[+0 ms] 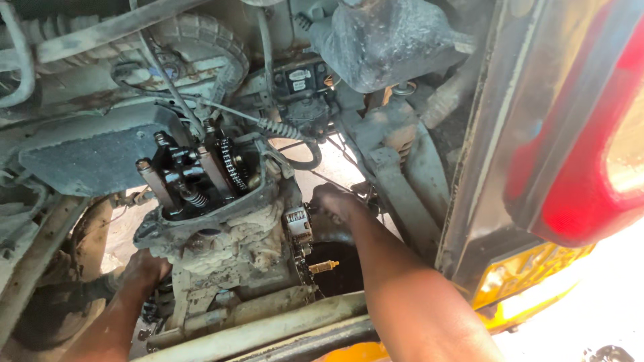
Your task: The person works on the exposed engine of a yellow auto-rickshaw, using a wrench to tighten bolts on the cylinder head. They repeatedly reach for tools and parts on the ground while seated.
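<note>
A grimy small engine (228, 234) sits in the vehicle's open rear bay, its top uncovered so the rocker arms, a valve spring and the timing chain (231, 164) show. My left hand (142, 268) presses against the engine's lower left side, fingers partly hidden behind the casing. My right hand (335, 201) reaches deep past the engine's right side, close to a small finned part (298, 224); the fingers are dark with grease and what they touch is hidden.
A dusty grey air-filter box (382, 40) and cables hang above. A flat grey cover (94, 157) lies to the left. A metal frame bar (261, 328) crosses below the engine. The red and yellow body panel (577, 167) stands at right.
</note>
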